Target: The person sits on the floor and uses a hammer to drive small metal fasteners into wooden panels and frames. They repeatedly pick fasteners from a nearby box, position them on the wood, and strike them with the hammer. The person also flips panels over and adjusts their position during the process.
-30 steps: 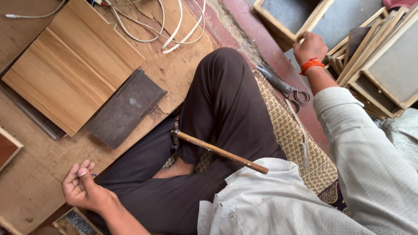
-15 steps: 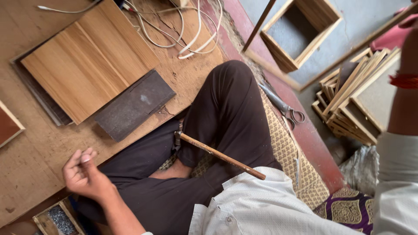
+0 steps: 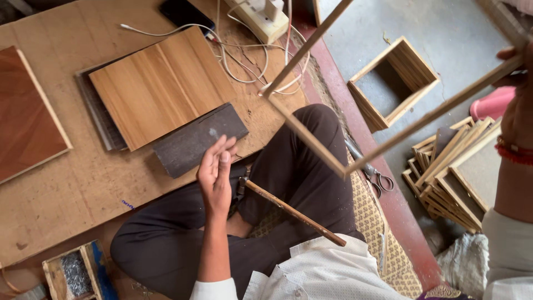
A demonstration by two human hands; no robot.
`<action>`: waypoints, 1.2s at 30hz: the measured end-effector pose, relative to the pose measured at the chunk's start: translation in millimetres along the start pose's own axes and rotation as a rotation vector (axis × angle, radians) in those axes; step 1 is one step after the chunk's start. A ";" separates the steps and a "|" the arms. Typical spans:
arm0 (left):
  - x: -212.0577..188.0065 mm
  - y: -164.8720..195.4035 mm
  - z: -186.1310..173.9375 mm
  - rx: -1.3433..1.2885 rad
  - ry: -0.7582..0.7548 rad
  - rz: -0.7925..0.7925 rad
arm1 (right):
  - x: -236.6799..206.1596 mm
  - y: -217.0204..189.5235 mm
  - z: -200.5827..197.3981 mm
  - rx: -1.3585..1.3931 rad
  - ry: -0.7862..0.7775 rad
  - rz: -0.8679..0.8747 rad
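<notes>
My right hand [image 3: 517,111] is at the upper right edge, shut on a thin open wooden frame [image 3: 311,139] held up in the air over my right knee. The frame's near corner hangs above the scissors [image 3: 373,173]. My left hand [image 3: 215,176] is raised over my lap with the fingers stretched out and nothing visible in it. Just right of that hand, a hammer with a wooden handle [image 3: 291,212] lies across my crossed legs. A red thread band sits on my right wrist.
On the board floor lie a light wood panel [image 3: 161,86], a dark slab [image 3: 197,139] and a reddish panel [image 3: 28,111]. A power strip with cables [image 3: 260,16] is at the top. An open wooden box [image 3: 391,80], stacked frames [image 3: 455,172] and a nail tray [image 3: 72,272] are nearby.
My right hand has lifted a wooden frame from the stack up into view. My left hand moved from the lower left toward my lap and unfolded its fingers.
</notes>
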State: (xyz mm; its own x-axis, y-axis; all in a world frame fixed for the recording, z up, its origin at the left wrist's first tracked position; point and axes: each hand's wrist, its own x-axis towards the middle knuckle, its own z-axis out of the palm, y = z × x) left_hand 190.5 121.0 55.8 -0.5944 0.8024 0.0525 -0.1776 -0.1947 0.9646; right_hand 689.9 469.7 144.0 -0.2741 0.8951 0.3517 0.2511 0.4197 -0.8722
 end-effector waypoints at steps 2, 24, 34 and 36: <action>4.6 21.0 6.1 -0.074 -0.025 -0.034 | -23.2 -31.0 22.5 0.122 -0.046 -0.026; -29.1 156.0 -110.6 0.302 -0.004 0.155 | -57.7 -118.6 267.0 0.531 -0.288 0.230; 23.3 97.6 -161.5 1.151 0.071 0.501 | -64.5 -93.2 362.6 0.551 -0.463 0.375; 19.2 72.6 -173.0 1.218 0.025 0.487 | -68.6 -88.4 385.9 0.451 -0.531 0.314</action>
State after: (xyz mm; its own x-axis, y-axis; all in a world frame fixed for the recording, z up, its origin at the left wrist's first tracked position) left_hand 30.6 24.7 82.2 -0.4130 0.7815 0.4677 0.8680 0.1823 0.4619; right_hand 328.2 313.1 65.9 -0.6910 0.7214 -0.0469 0.0187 -0.0471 -0.9987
